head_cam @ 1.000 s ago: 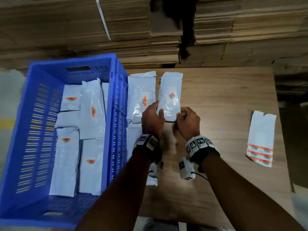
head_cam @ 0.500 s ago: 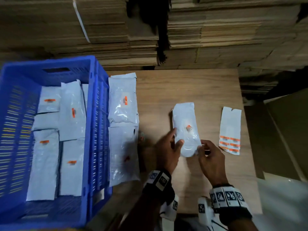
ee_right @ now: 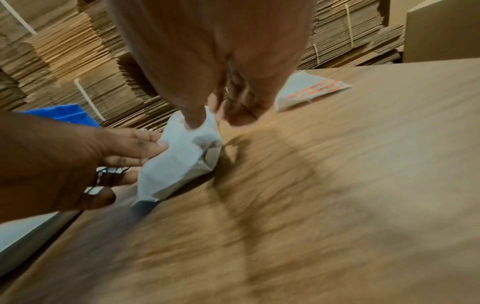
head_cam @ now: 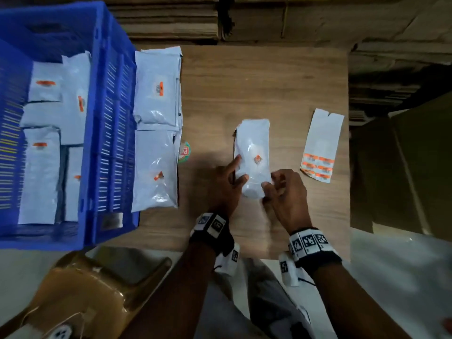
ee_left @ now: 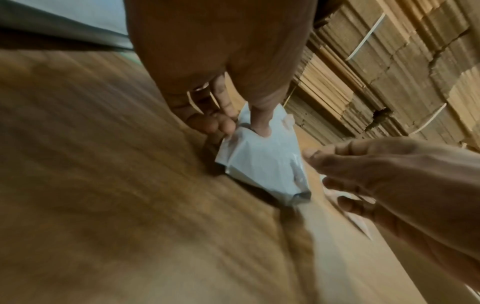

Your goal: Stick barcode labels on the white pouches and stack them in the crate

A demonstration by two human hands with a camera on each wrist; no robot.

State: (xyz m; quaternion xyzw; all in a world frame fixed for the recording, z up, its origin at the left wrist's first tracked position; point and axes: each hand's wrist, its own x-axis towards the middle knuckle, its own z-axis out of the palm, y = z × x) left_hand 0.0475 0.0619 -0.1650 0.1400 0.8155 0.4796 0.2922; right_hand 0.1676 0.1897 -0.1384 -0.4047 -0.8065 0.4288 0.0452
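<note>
Moved: the pouch went from beside the crate toward the counter middle.
Left hand: thumb and fingers pinch the pouch's near left edge.
Right hand: fingers curled at its near right corner.
Risk: its small orange label seems lifted; handling may peel it.

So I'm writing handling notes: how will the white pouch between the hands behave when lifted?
The white pouch is creased and glossy, so probably floppy and somewhat slippery. It lies thin and flat on the table, so likely light, unlikely to roll.
</note>
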